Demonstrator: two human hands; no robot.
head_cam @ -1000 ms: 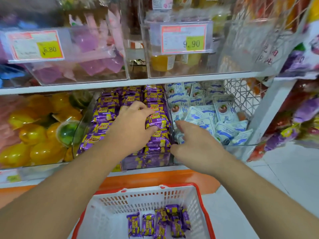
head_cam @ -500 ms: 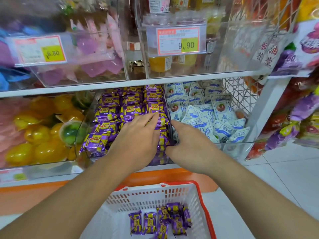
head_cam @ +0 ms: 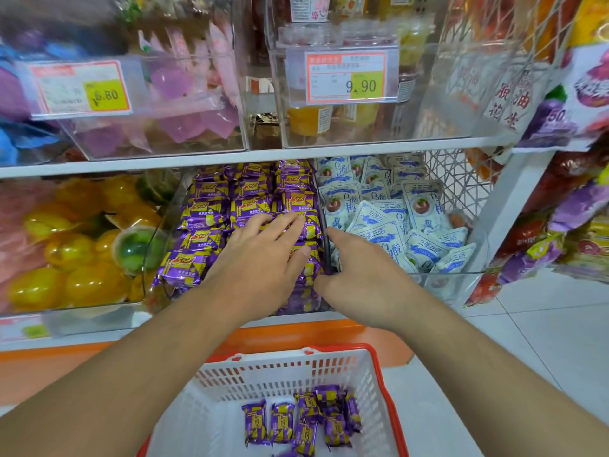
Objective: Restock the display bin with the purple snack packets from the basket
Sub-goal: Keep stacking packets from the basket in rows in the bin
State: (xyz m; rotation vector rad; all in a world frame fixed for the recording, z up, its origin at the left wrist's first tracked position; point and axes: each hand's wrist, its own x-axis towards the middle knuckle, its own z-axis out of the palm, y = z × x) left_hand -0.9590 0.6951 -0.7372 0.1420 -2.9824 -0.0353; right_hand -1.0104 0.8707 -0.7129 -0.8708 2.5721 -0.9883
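Purple snack packets (head_cam: 211, 219) fill the clear display bin (head_cam: 163, 232) on the lower shelf in rows. My left hand (head_cam: 260, 258) lies flat on top of them, fingers straight, pressing the right-hand rows. My right hand (head_cam: 359, 275) is at the bin's right wall, with its index finger stretched along the divider and its thumb at the front corner; its other fingers are hidden. Below, a white basket with a red rim (head_cam: 384, 374) holds several more purple packets (head_cam: 306, 420) lying loose on its bottom.
White-and-blue packets (head_cam: 395, 225) fill the bin to the right. Yellow and green fruit-shaped items (head_cam: 75, 255) sit in the bin to the left. An upper shelf (head_cam: 230, 159) with price-tagged clear bins overhangs. Hanging snack bags (head_cam: 566, 209) and tiled floor are at the right.
My left hand has flattened out and slid forward over the purple packets. My right hand has come in against the bin's right divider.
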